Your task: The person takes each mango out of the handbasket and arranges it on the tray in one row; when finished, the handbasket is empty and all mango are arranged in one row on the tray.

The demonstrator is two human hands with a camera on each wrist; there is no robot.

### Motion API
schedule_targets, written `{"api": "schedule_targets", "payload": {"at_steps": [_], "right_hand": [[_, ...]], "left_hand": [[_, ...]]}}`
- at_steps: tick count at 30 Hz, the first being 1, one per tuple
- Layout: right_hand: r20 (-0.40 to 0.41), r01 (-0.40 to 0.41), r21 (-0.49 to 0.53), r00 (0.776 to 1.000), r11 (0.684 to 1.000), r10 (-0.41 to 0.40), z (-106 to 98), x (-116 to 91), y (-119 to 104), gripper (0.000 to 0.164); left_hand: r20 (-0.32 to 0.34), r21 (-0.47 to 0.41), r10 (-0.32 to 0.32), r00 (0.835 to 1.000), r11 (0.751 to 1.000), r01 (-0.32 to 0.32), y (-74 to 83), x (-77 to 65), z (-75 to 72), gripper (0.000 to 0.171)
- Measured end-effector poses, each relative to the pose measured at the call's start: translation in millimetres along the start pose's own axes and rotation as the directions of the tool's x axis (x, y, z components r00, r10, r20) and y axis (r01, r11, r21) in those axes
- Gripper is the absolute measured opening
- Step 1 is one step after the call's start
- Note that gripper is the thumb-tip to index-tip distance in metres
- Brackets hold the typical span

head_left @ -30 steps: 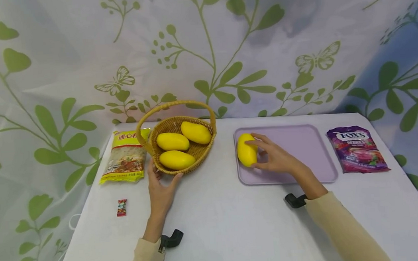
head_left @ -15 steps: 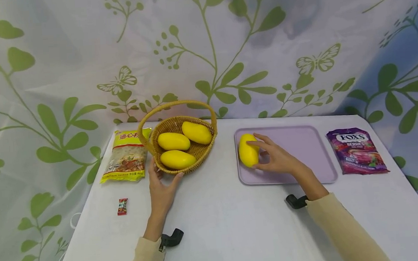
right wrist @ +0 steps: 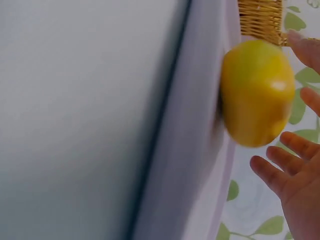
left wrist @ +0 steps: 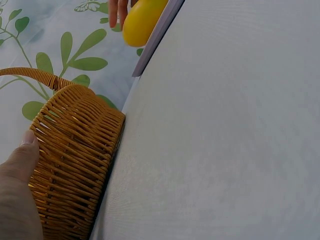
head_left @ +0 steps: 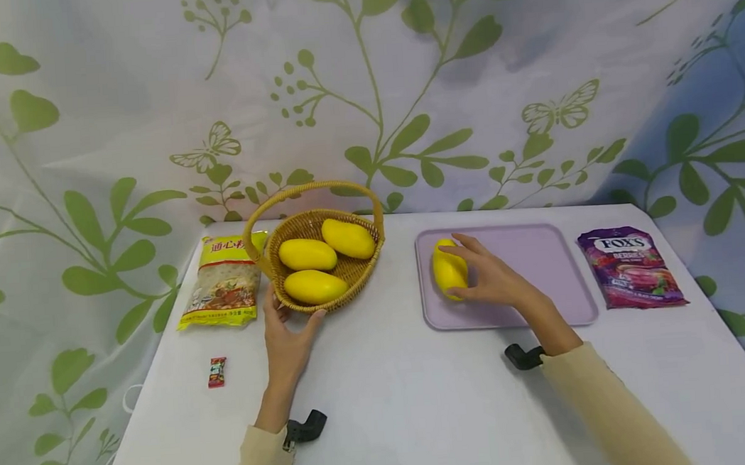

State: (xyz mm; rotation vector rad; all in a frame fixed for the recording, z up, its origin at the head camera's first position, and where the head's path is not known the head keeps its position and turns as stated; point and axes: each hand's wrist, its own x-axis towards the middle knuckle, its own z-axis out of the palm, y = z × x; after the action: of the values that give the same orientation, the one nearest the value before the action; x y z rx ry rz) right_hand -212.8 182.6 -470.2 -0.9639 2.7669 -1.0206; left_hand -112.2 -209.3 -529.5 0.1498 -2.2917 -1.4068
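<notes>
My left hand (head_left: 288,348) grips the near-left side of a wicker basket (left wrist: 80,160) holding three yellow fruits (head_left: 314,286), near the far edge of the white bench (head_left: 396,402). My right hand (head_left: 493,278) is loose, fingers spread around a fourth yellow fruit (head_left: 449,270), which lies by the left edge of a lilac tray (head_left: 541,265). A purple FOX'S bag (head_left: 632,268) lies toward the bench's far-right corner.

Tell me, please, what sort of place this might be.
Probably an indoor tabletop staging area: a white table stands before a leaf-print curtain, with a lilac tray laid out.
</notes>
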Motion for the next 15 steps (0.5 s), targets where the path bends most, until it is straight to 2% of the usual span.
{"api": "schedule_targets", "payload": {"at_steps": [2,15], "right_hand": [[0.005,0.019,0.008,1.0,1.0,-0.019,1.2,2.5,-4.5,0.078],[0.001,0.112,-0.04,0.994,0.993,-0.112,9.7,28.2,-49.8,0.072]], "left_hand": [[-0.015,0.001,-0.02,1.0,1.0,0.02,0.4,-2.4,-1.7,0.105],[0.005,-0.028,-0.005,1.0,1.0,0.005,2.2,-3.0,-2.1,0.102]]}}
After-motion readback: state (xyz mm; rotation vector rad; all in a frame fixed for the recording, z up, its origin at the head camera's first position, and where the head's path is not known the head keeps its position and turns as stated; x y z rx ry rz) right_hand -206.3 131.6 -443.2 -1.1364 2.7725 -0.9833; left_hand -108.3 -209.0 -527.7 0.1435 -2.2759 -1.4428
